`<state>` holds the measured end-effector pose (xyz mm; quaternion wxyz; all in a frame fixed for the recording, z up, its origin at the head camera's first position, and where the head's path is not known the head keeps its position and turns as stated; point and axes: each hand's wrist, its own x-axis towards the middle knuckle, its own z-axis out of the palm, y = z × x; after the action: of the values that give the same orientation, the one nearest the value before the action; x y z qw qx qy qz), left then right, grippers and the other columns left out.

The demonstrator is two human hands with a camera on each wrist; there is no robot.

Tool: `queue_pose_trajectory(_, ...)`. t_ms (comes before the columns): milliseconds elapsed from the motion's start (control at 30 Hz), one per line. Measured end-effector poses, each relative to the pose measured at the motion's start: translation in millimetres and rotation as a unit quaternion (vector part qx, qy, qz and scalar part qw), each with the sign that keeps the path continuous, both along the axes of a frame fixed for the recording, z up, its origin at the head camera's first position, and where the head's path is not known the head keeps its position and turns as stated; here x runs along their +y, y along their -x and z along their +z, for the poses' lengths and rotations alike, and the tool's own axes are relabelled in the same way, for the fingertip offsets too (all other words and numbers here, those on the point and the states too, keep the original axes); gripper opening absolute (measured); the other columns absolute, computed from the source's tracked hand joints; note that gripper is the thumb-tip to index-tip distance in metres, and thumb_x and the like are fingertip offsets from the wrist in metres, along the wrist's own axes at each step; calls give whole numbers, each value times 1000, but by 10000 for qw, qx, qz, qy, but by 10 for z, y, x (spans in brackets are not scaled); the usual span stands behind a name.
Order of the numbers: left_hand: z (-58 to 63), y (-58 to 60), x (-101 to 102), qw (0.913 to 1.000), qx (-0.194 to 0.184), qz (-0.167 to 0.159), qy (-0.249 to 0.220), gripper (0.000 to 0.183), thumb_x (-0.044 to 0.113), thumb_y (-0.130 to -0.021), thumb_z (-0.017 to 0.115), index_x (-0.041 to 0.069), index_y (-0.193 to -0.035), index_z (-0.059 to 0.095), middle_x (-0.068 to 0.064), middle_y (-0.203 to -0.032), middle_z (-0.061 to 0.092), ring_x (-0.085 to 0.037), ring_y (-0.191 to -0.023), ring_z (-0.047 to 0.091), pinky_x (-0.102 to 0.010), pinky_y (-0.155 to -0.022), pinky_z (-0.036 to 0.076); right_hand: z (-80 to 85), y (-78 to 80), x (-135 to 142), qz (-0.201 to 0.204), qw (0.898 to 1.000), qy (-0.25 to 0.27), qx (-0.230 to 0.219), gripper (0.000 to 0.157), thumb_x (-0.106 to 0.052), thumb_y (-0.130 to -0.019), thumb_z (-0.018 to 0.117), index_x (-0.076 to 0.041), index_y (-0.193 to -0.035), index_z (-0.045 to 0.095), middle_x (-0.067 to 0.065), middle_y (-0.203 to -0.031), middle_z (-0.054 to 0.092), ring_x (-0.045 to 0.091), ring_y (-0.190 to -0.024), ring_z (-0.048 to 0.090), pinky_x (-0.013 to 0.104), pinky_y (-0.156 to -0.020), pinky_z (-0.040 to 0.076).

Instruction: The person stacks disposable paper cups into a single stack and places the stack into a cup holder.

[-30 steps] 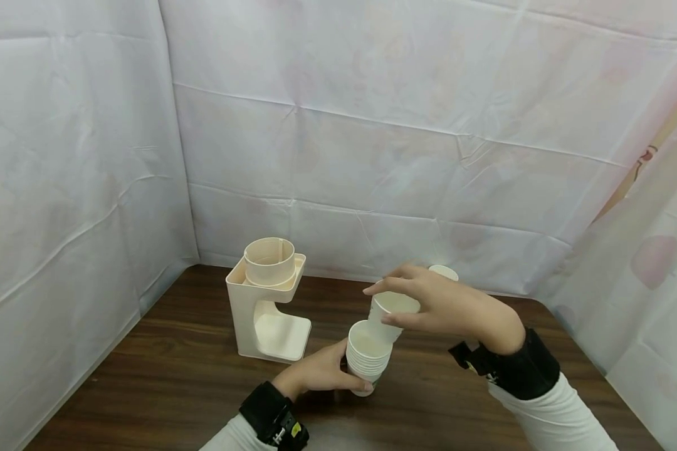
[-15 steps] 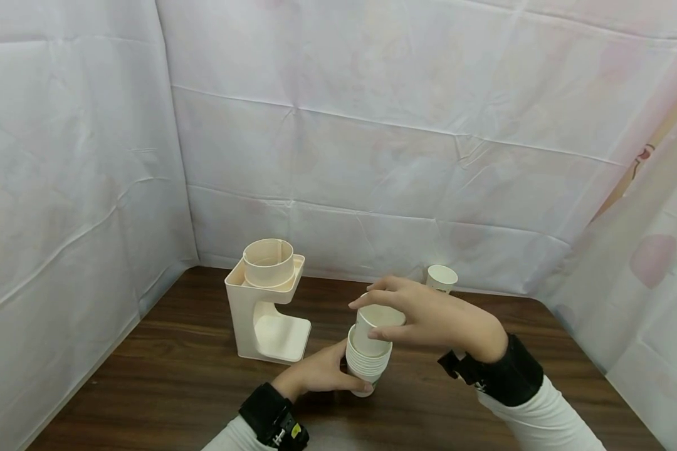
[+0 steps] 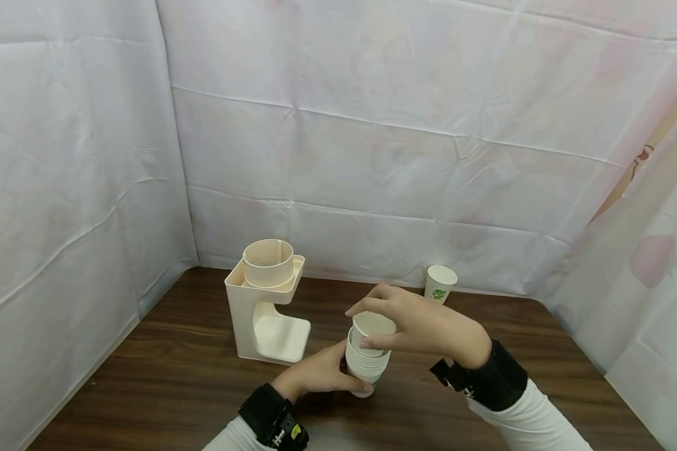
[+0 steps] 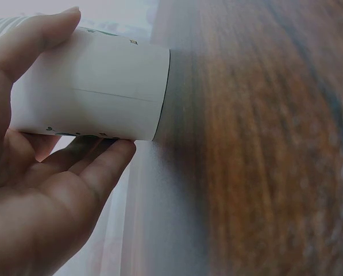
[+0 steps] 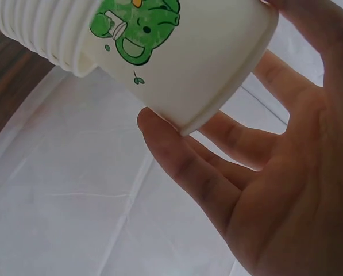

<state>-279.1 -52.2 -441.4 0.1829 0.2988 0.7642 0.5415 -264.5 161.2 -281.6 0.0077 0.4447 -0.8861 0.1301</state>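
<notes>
A stack of white paper cups (image 3: 368,364) stands upright on the table, and my left hand (image 3: 318,371) grips it low around its side. In the left wrist view the bottom cup (image 4: 114,86) lies between thumb and fingers. My right hand (image 3: 414,322) pinches a single paper cup (image 3: 372,326) by its rim. That cup is partly lowered into the top of the stack. A green cartoon animal is printed on the held cup (image 5: 217,57), seen in the right wrist view; the stacked rims (image 5: 45,29) show beside it.
A cream cup dispenser (image 3: 242,319) with a round tube on top stands left of the stack. Another paper cup (image 3: 440,285) with a green print stands at the back right, near the white curtain (image 3: 327,156). The dark wooden table (image 3: 163,376) lies beneath everything.
My right hand has moved left and down, bringing its cup from above the stack's right side into the stack's mouth. The left hand has stayed around the stack.
</notes>
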Motion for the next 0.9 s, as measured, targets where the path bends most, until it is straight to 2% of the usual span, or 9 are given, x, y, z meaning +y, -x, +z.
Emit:
queue_pose_trajectory(233, -7, -5, 6, 10000, 13, 65, 66, 69, 25, -81, 84, 22, -138, 46, 11, -119, 62, -10, -112, 58, -36, -100, 42, -106, 17, -33, -62, 9995, 100, -297, 39, -44, -93, 71, -34, -129, 62, -4, -121, 55, 15, -108, 57, 36, -91, 49)
queue_pose_trajectory(400, 6, -12, 2, 9999, 24, 91, 107, 69, 26, -81, 84, 22, -138, 46, 11, -119, 62, -10, -112, 58, -36, -99, 42, -178, 16, -45, -173, 9992, 98, -358, 43, -45, -93, 71, -32, -132, 60, -4, -122, 54, 15, -108, 58, 37, -92, 48)
queue_pose_trajectory(633, 0, -10, -3, 9997, 34, 130, 204, 71, 28, -81, 84, 19, -140, 45, 11, -118, 63, -9, -111, 59, -36, -98, 43, -274, 21, -53, -244, 9990, 139, -342, 45, -46, -92, 71, -27, -131, 61, -4, -117, 54, 16, -104, 59, 35, -90, 48)
queue_pose_trajectory(900, -3, 0, -8, 9999, -53, 2, 120, 76, 25, -83, 83, 18, -146, 40, 9, -123, 61, -10, -114, 57, -37, -101, 42, -359, 44, -62, -166, 9995, 131, -232, 45, -50, -92, 70, -23, -127, 62, -3, -113, 54, 17, -97, 60, 34, -85, 50)
